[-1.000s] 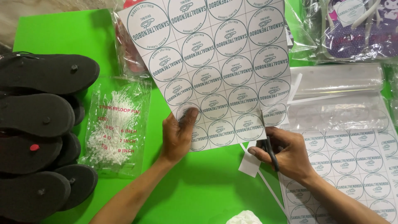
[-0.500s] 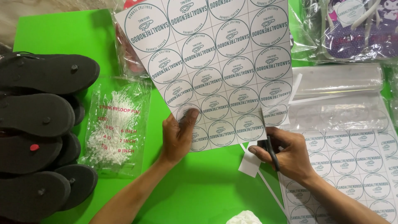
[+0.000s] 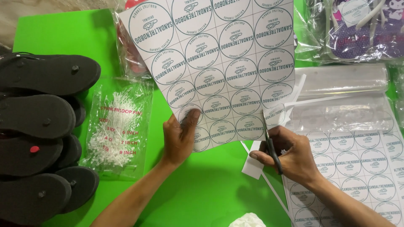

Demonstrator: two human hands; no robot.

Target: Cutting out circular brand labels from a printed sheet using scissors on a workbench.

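Note:
My left hand pinches the lower left corner of a white sheet of round printed labels, holding it up over the green table. My right hand grips black-handled scissors, whose blades are in the sheet's right edge. A cut strip of paper curls away from that edge. Small white offcuts lie below the scissors.
Black sandal soles are stacked at the left. A clear bag of white loop pins lies beside them. Another label sheet under clear plastic lies at the right. Bagged sandals sit at the top right. A crumpled white scrap lies at the bottom edge.
The scissors have moved up along the sheet's right edge, and the cut strip now hangs farther away. My left hand holds the sheet in the same spot.

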